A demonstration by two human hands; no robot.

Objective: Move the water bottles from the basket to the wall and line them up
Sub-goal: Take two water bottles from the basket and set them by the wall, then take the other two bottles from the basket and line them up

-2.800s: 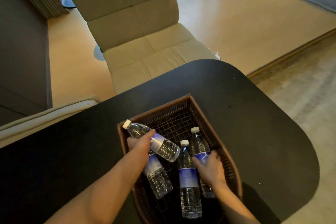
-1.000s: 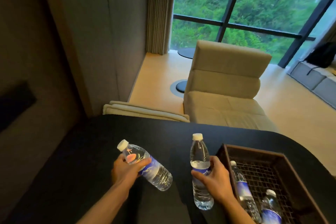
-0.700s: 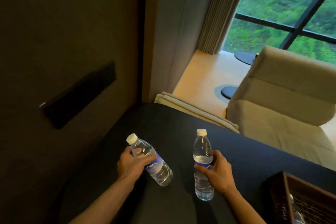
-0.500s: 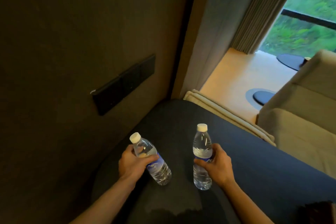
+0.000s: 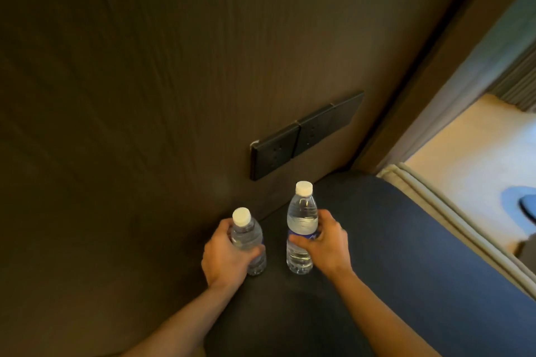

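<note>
Two clear water bottles with white caps and blue labels are upright over the dark table (image 5: 406,255), close to the dark brown wall (image 5: 145,95). My left hand (image 5: 226,252) is wrapped around the left bottle (image 5: 246,236), which is right at the foot of the wall. My right hand (image 5: 327,243) grips the right bottle (image 5: 301,217) around its label, a little farther from the wall. Whether their bases rest on the table I cannot tell. The basket is out of view.
A row of black socket plates (image 5: 304,133) sits on the wall just above the bottles. The table's far edge meets a beige padded strip (image 5: 452,211). Light wooden floor (image 5: 478,148) and a curtain lie to the right.
Both hands carried their bottles from the basket to the wall. The left bottle has gone from tilted to upright. The view swung left, so the basket and chair left the frame.
</note>
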